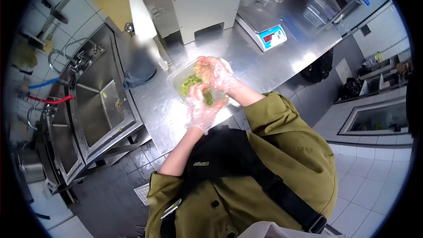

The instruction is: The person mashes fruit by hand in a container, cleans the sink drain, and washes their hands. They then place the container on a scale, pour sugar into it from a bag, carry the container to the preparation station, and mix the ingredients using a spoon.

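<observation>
A clear container [177, 82] with chopped green vegetables [191, 80] in it stands on the steel table in front of me. Both my hands wear thin clear plastic gloves. My left hand [201, 105] is at the container's near side, its fingers curled over the greens. At the far right side of the container is my right hand [216, 72], fingers bent around some pale yellowish food [201, 70]. What my left fingers hold, if anything, is hidden.
Beyond my hands stands a large metal machine [205, 6]. A scale [266, 28] is to its right, near a clear box [315, 14]. Left are a dark cloth [140, 78] and a sink [99, 105]. The table's edge [304, 66] runs along the right.
</observation>
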Available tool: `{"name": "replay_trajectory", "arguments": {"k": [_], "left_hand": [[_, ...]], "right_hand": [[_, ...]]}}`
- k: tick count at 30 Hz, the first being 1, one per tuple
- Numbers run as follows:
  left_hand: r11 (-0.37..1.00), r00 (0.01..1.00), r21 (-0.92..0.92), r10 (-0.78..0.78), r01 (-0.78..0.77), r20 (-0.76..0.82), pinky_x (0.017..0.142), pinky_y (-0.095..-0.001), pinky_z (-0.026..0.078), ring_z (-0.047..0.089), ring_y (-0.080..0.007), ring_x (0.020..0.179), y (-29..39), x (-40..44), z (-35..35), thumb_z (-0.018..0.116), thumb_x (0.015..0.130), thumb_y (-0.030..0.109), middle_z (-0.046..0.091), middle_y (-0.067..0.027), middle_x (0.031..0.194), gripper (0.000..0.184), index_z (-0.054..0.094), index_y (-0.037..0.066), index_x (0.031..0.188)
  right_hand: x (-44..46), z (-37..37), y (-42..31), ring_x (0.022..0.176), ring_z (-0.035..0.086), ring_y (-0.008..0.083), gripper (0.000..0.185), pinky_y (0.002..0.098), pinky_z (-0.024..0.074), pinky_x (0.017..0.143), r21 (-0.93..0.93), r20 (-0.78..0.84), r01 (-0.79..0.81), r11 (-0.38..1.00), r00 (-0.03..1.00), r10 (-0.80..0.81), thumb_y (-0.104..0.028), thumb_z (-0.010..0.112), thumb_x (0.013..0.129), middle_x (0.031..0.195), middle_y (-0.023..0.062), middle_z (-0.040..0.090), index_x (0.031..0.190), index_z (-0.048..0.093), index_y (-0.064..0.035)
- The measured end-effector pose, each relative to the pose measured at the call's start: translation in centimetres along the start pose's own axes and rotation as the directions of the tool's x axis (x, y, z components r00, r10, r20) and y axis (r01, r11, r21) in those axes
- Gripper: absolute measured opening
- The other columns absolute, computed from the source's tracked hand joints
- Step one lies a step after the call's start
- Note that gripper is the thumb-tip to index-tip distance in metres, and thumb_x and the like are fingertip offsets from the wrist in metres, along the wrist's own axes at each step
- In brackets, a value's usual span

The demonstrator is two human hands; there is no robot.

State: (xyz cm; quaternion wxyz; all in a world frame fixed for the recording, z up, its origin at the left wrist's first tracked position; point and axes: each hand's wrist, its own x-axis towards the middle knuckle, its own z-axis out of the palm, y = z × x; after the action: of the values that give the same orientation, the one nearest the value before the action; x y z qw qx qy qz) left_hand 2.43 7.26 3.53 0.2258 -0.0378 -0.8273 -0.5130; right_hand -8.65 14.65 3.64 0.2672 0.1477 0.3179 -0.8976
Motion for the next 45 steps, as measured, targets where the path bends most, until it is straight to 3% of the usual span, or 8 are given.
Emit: {"name": "replay_trajectory", "arguments": {"k": [9,19,21,25,32,36,42,45], "left_hand": [[0.742,0.851,0.494,0.526,-0.454,-0.007,0.067,-0.0401,0.039,0.049,-0.0297,0.071,-3.0,5.2,-2.3,0.053,0.066,0.013,0.05,-0.0131,0.074,0.014,0.05,0.002,0.075],[0.569,0.924,0.82,0.343,-0.064,-0.166,0.067,-0.0369,0.04,0.049,-0.03,0.074,-10.8,8.7,-16.7,0.05,0.071,0.013,0.05,-0.0143,0.072,0.009,0.051,0.005,0.071],[0.583,0.909,0.793,0.212,0.178,-0.359,0.068,-0.0352,0.041,0.05,-0.0266,0.074,-14.6,8.9,-22.3,0.049,0.073,0.013,0.052,-0.0128,0.074,0.01,0.052,0.004,0.075],[0.958,0.723,-0.126,-0.279,0.259,-0.632,0.062,-0.0289,0.043,0.052,-0.0174,0.07,-19.5,5.1,-37.5,0.048,0.077,0.009,0.053,-0.0071,0.077,0.006,0.052,0.005,0.079],[0.421,0.645,-0.905,-0.707,0.057,-0.289,0.073,-0.0289,0.042,0.051,-0.0167,0.08,-25.2,4.0,-50.0,0.051,0.078,0.014,0.054,-0.0095,0.085,0.018,0.05,0.005,0.093],[0.894,0.894,0.043,-0.44,0.445,-0.087,0.079,-0.0301,0.04,0.051,-0.0228,0.089,-22.9,4.4,-50.7,0.05,0.078,0.034,0.055,-0.0102,0.098,0.054,0.034,0.009,0.123],[0.79,0.772,-0.028,-0.606,0.613,-0.19,0.068,-0.0333,0.044,0.056,-0.0224,0.076,-38.3,-0.5,-50.6,0.047,0.08,0.035,0.057,-0.0181,0.086,0.039,0.051,0.004,0.104],[0.547,0.547,0.073,-0.804,0.834,-0.231,0.064,-0.0344,0.045,0.057,-0.0241,0.069,-42.1,-2.7,-50.0,0.046,0.08,0.035,0.059,-0.0175,0.078,0.037,0.058,0.001,0.091]], "right_hand": [[-1.3,1.6,2.3,0.079,0.051,0.0163,0.018,0.03,0.0419,0.074,-0.279,0.123,0.245,0.928,0.968,-0.219,-0.02,0.052,0.08,0.084,0.0049,0.053,0.09,0.05,-0.0054],[0.5,11.8,11.1,0.108,0.043,0.0206,0.04,0.0287,0.0302,0.093,-0.635,0.771,0.752,-0.175,0.603,-0.205,-0.008,0.045,0.081,0.115,0.0113,0.047,0.119,0.036,0.0035],[0.1,16.4,14.3,0.112,0.04,0.0211,0.041,0.0297,0.0267,0.096,-0.652,0.758,0.754,0.084,0.652,0.032,-0.011,0.044,0.082,0.12,0.0125,0.043,0.119,0.037,0.0029],[1.8,24.9,21.2,0.105,0.045,0.0172,0.035,0.0276,0.0334,0.09,-0.568,0.649,0.242,0.786,0.72,0.247,-0.011,0.045,0.083,0.114,0.0112,0.046,0.115,0.041,0.0037],[8.8,34.4,30.6,0.095,0.053,0.023,0.027,0.0362,0.0463,0.079,-0.735,0.489,0.025,0.678,0.713,0.503,-0.01,0.043,0.083,0.103,0.0141,0.052,0.105,0.048,0.0066],[14.1,36.5,33.5,0.09,0.055,0.0214,0.026,0.0344,0.0491,0.076,-0.847,0.423,0.018,0.531,0.627,0.654,-0.01,0.045,0.083,0.101,0.0149,0.053,0.103,0.048,0.0061],[28.6,33.8,33.6,0.082,0.057,0.0186,0.026,0.0327,0.0489,0.062,-0.904,0.176,-0.035,0.426,0.878,0.445,-0.018,0.049,0.078,0.097,0.0124,0.057,0.095,0.054,0.0004],[34.7,22.9,41.9,0.052,0.056,0.0142,0.017,0.0273,0.0433,0.043,-0.928,-0.039,0.141,-0.345,0.884,0.465,-0.018,0.052,0.072,0.061,0.0066,0.058,0.081,0.059,-0.0057]]}}
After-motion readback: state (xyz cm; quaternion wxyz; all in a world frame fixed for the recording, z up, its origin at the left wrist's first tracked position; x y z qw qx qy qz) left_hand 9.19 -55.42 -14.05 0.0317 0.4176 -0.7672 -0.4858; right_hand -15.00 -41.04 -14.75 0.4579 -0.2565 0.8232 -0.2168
